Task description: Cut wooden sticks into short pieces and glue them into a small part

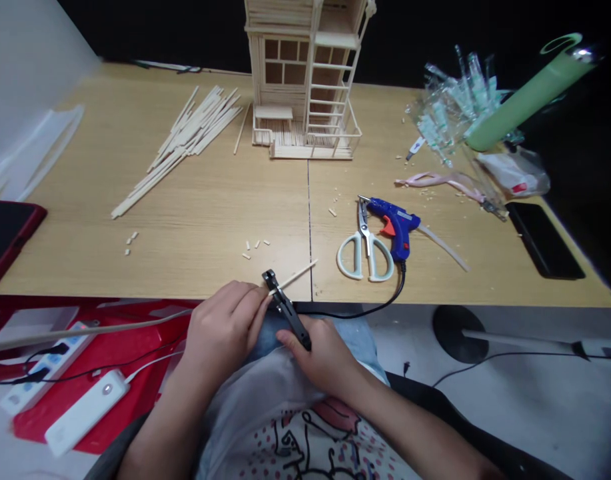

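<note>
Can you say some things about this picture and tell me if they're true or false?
The right hand holds a narrow black clipper-like tool. True.
The left hand is empty. False: the left hand holds a thin pale wooden stick.
The blue plastic glue gun has a green trigger. False: the glue gun's trigger is orange-red.
The tall pale wooden model house has a ladder. True.
A pile of thin pale wooden sticks lies left of the house. True.

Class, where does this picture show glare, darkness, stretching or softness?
Head view, upper right: bright glint atop the green container, whose outward lean suggests wide-angle stretching; head view, top: near-black backdrop behind the wooden house; head view, left edge: white plastic looks hazy; head view, centre: left hand, right hand and black cutter show no obvious motion blur.
</note>
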